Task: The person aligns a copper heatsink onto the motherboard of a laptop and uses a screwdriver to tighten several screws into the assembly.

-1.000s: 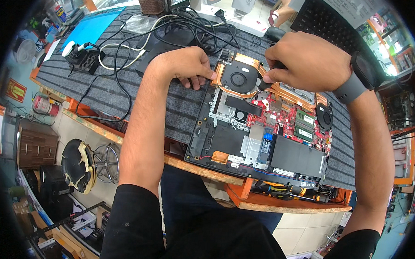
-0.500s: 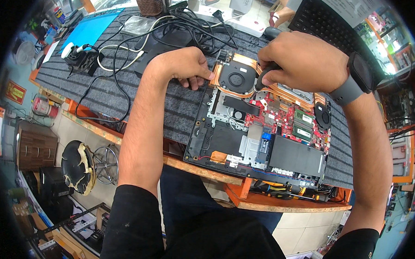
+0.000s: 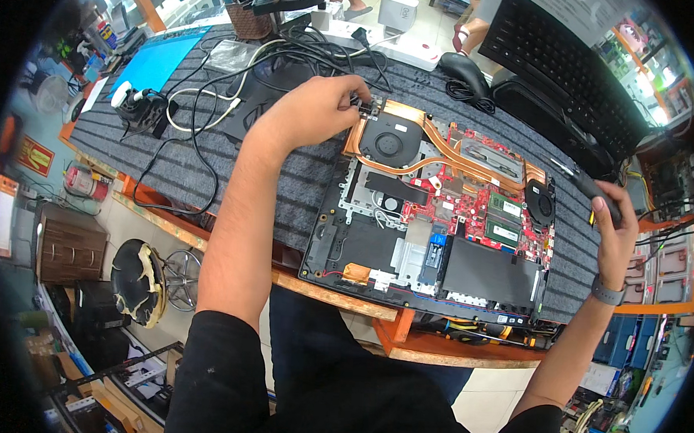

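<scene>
An opened laptop (image 3: 361, 244) lies on the striped mat with its inside facing up. It shows a red circuit board (image 3: 464, 202), a left cooling fan (image 3: 390, 141) and a copper heat sink (image 3: 454, 161). My left hand (image 3: 313, 110) is bent over the laptop's far left corner, its fingers closed on the heat sink's end; the fingertips are partly hidden. Off the laptop's right side, my right hand (image 3: 616, 228) grips a screwdriver (image 3: 588, 184) by its dark handle. The screwdriver's metal shaft points up and left, apart from the laptop.
Tangled black and white cables (image 3: 292, 59) and a white power strip (image 3: 404, 50) lie beyond the laptop. A black keyboard (image 3: 563, 63) leans at the far right, near a mouse (image 3: 463, 71). A blue mat (image 3: 160, 61) lies far left; a torn stool (image 3: 139, 281) stands below.
My right hand has drawn away from the fan area to the right with the screwdriver. My left hand's fingers have shifted from the heat sink's left edge to its far corner.
</scene>
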The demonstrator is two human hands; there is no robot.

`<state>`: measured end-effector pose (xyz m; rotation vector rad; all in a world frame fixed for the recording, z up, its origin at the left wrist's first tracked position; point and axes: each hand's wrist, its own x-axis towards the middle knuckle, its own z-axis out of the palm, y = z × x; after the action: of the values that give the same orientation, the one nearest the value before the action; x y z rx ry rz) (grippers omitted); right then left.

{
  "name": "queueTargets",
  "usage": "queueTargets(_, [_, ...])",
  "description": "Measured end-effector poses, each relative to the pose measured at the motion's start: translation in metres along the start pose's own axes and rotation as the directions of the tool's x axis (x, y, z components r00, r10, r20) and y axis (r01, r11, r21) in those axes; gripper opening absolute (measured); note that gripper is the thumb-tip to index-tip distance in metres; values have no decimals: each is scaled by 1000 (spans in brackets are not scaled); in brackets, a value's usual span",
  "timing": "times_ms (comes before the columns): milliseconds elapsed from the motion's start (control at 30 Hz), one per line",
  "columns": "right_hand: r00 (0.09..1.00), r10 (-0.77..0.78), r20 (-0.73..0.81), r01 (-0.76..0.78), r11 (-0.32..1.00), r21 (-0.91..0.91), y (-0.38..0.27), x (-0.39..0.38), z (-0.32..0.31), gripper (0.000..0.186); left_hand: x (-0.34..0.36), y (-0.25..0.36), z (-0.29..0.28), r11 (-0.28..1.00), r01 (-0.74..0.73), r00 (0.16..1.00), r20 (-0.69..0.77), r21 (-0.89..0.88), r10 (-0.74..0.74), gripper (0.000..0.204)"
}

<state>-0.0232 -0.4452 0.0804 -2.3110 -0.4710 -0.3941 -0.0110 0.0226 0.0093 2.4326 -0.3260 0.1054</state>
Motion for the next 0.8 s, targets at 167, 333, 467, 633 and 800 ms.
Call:
queueTargets(167, [969,141,-203,-115,984,133,79,-25,10,29,-1,11,17,982,10,1000,-25,189,-5,50])
queueTargets(333, [963,114,-243,-88,989,115,102,-35,20,28,0,16,21,967,79,996,19,241,-86,50])
queueTargets(467, [959,96,-267,-86,995,49,99,-37,18,27,-2,21,21,979,138,990,21,149,-143,43])
queueTargets(633, [936,136,-323,-125,991,56,118,-35,11,27,-16,19,12,951,311,949,-67,6,-309,37])
queueTargets(800, [918,198,-345,-178,980,89,126,-34,10,29,-39,31,21,878,457,887,2,-139,-462,32])
